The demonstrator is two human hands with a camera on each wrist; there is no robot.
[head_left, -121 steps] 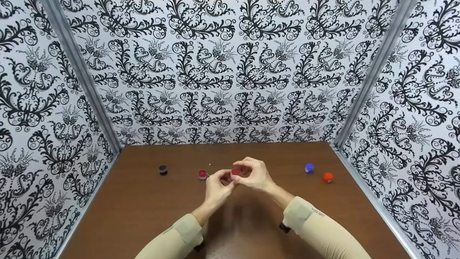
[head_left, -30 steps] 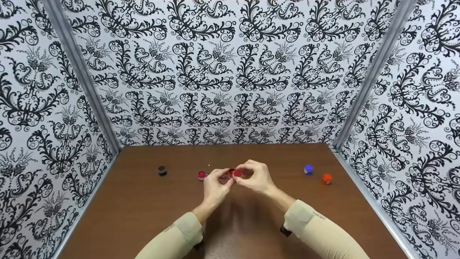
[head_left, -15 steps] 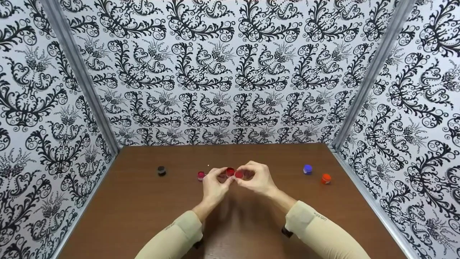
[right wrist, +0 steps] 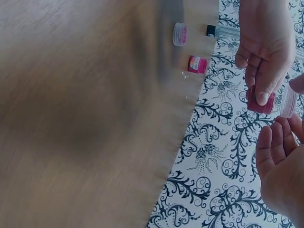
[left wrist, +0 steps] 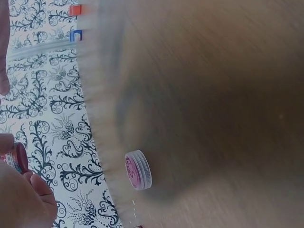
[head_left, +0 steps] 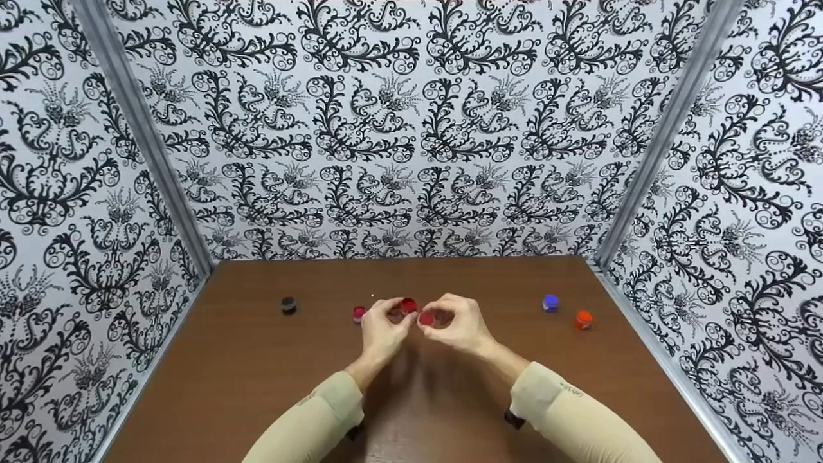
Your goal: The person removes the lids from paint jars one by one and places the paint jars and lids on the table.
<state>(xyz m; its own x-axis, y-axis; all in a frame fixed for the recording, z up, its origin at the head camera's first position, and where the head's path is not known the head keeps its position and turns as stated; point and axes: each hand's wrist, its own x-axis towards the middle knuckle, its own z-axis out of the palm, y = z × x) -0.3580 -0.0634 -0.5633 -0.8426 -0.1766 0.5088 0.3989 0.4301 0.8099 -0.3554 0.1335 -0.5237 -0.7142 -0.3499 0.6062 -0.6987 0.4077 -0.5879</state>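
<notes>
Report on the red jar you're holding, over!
Left hand grips open red jar. Right hand pinches its lid. No other jar between the hands.

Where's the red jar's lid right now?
In the head view, the lid is below centre, pinched in the right hand, just right of the open red jar in the left hand.

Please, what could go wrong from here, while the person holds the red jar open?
The left hand holds the red jar uncovered above the table; if it tilts, any contents might spill.
The right hand pinches the lid by its fingertips, so it could slip and drop.
The pink jar stands near the left hand and might be knocked if that hand lowers.
</notes>
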